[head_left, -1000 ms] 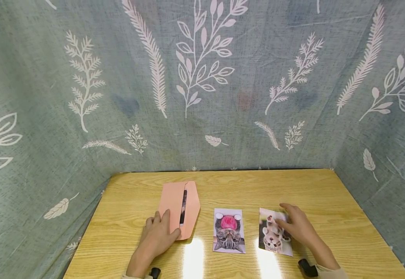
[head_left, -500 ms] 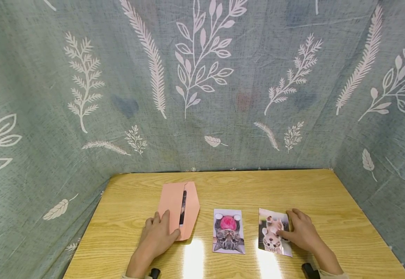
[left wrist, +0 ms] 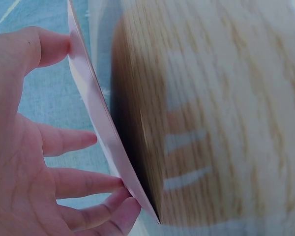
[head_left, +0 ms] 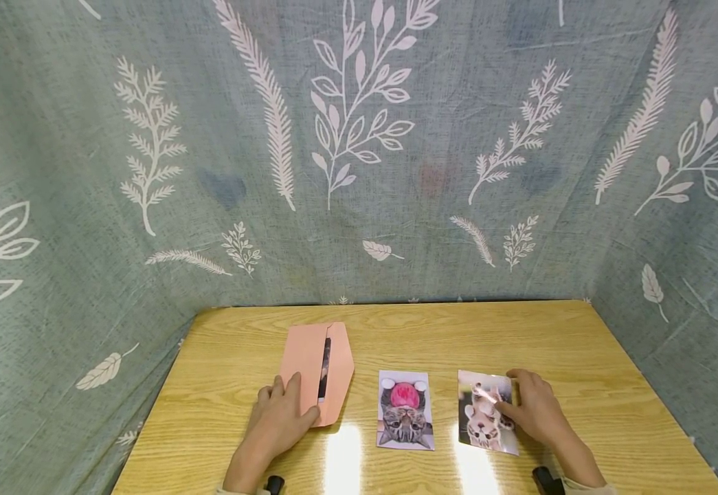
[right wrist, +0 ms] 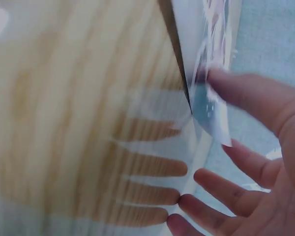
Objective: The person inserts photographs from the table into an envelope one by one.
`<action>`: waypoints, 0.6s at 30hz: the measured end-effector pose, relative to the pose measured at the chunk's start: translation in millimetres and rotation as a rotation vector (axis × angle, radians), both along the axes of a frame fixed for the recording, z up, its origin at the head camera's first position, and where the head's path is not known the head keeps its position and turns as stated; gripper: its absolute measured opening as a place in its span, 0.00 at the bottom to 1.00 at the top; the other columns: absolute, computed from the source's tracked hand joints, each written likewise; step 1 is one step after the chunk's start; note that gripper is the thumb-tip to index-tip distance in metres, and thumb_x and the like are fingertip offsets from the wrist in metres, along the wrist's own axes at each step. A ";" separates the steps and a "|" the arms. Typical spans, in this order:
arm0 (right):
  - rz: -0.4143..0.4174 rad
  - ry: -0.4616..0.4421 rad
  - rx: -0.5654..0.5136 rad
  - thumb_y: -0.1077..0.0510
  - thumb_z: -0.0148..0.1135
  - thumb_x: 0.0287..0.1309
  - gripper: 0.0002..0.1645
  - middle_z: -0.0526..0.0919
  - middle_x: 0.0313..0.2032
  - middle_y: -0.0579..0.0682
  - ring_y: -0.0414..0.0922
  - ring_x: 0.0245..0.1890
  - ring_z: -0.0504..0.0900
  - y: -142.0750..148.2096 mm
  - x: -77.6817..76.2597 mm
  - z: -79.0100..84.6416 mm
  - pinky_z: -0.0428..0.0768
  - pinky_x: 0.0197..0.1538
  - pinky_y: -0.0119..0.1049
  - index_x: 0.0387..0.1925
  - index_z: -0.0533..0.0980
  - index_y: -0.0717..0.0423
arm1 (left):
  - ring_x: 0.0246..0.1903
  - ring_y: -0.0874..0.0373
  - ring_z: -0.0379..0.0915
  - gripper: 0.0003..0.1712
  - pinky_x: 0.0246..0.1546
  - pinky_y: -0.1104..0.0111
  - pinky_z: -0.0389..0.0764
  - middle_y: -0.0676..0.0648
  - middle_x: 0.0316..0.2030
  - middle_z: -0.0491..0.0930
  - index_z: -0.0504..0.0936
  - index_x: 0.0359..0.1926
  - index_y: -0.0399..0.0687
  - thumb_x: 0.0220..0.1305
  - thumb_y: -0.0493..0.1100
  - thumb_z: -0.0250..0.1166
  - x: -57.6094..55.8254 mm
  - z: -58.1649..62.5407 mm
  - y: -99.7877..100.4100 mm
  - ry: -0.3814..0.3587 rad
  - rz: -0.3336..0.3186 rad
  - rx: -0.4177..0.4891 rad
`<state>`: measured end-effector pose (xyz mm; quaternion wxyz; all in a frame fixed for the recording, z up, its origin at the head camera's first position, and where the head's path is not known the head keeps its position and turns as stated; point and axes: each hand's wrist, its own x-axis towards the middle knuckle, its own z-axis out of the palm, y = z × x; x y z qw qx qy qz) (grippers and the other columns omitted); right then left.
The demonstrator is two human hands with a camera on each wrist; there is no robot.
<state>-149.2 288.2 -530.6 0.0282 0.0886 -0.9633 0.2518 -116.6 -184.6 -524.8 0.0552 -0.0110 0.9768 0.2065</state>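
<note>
A pink envelope (head_left: 305, 357) lies at the left with its flap side up, and a strip of dark picture shows in its slit. My left hand (head_left: 277, 414) rests on its near left part, thumb and fingertips on the paper. At the right lies a glossy kitten photo (head_left: 482, 430), slightly curved. My right hand (head_left: 538, 409) has its thumb on the photo's face and its fingers along the right edge. In the right wrist view the index fingertip is right at the photo's edge (right wrist: 221, 128), and the other fingertips reach the tabletop.
Between the hands lies a second cat photo (head_left: 405, 423), showing a tabby with a pink ball. The wooden table (head_left: 427, 337) is glossy, with two bright reflections near its front. A grey-green leaf-patterned cloth (head_left: 359, 261) hangs behind and along both sides.
My right hand has drawn back to the right, its fingers moving from over the photo's top to its right edge. A new glare streak crosses the photo. My left hand has stayed put.
</note>
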 end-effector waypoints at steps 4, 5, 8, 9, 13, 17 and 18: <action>-0.012 0.061 -0.031 0.62 0.75 0.52 0.29 0.78 0.43 0.68 0.66 0.46 0.77 -1.0 -3.1 0.4 0.75 0.46 0.61 0.50 0.72 0.74 | 0.64 0.23 0.56 0.45 0.57 0.32 0.61 0.21 0.68 0.58 0.63 0.74 0.40 0.64 0.60 0.61 -0.1 0.6 0.3 0.003 0.000 0.003; -0.015 0.067 -0.046 0.64 0.73 0.52 0.26 0.79 0.42 0.67 0.64 0.44 0.78 -1.2 -3.9 0.6 0.76 0.45 0.59 0.49 0.72 0.74 | 0.64 0.23 0.56 0.45 0.57 0.33 0.61 0.21 0.68 0.58 0.63 0.74 0.40 0.64 0.60 0.61 -0.1 0.9 0.4 0.004 0.001 0.003; -0.033 0.059 -0.106 0.69 0.68 0.55 0.20 0.80 0.41 0.65 0.59 0.40 0.81 -1.7 -5.4 2.3 0.79 0.41 0.53 0.47 0.73 0.73 | 0.64 0.23 0.56 0.45 0.58 0.33 0.61 0.21 0.68 0.58 0.63 0.74 0.40 0.64 0.60 0.61 -0.3 1.3 0.7 0.010 0.002 0.005; -0.041 0.050 -0.125 0.70 0.67 0.56 0.18 0.81 0.41 0.64 0.58 0.39 0.82 -1.8 -5.4 3.1 0.79 0.40 0.51 0.47 0.73 0.72 | 0.64 0.23 0.56 0.45 0.58 0.33 0.61 0.21 0.68 0.58 0.63 0.74 0.40 0.64 0.60 0.61 -0.3 1.6 0.8 0.012 0.002 0.004; -0.068 0.007 -0.186 0.70 0.65 0.58 0.16 0.82 0.38 0.59 0.54 0.36 0.84 -1.8 -6.2 4.7 0.81 0.36 0.44 0.47 0.72 0.69 | 0.64 0.24 0.56 0.46 0.58 0.33 0.61 0.21 0.68 0.58 0.63 0.74 0.39 0.63 0.60 0.61 0.0 2.2 1.0 0.018 0.002 0.006; -0.089 -0.002 -0.220 0.69 0.65 0.59 0.15 0.81 0.36 0.55 0.52 0.35 0.83 -0.8 -6.9 4.2 0.80 0.35 0.41 0.47 0.73 0.67 | 0.64 0.24 0.57 0.45 0.58 0.33 0.61 0.21 0.68 0.58 0.63 0.74 0.40 0.63 0.60 0.61 0.2 1.3 1.0 0.025 0.000 0.004; -0.093 -0.004 -0.230 0.70 0.65 0.59 0.15 0.81 0.36 0.54 0.51 0.35 0.83 -0.5 -7.3 3.8 0.80 0.35 0.39 0.47 0.73 0.67 | 0.64 0.24 0.57 0.45 0.58 0.33 0.61 0.21 0.67 0.59 0.64 0.74 0.39 0.63 0.60 0.62 0.2 0.8 0.9 0.028 0.000 0.003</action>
